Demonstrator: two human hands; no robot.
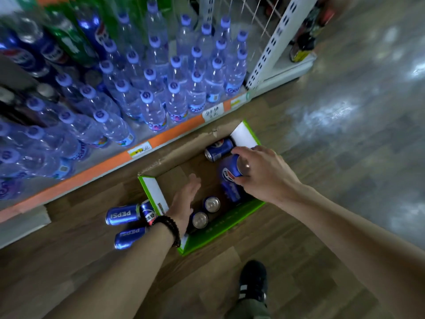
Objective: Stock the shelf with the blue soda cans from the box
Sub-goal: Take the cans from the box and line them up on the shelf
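Observation:
An open cardboard box (220,229) with green sides stands on the wooden floor before the shelf (99,171). My right hand (262,173) is shut on a blue soda can (231,170) over the box's right half. My left hand (185,201) reaches into the box, fingers apart, holding nothing. Inside the box, one can (218,149) lies at the far end, another (231,192) lies under the held one, and two upright cans (211,204) (200,219) stand near the front wall. Three cans (123,214) (148,212) (128,237) lie on the floor left of the box.
The bottom shelf holds several clear water bottles (151,111) with purple caps; blue and green soda bottles (53,49) fill the upper left. A white shelf upright (271,49) stands at the right. My black shoe (253,282) is behind the box. Shiny floor spreads to the right.

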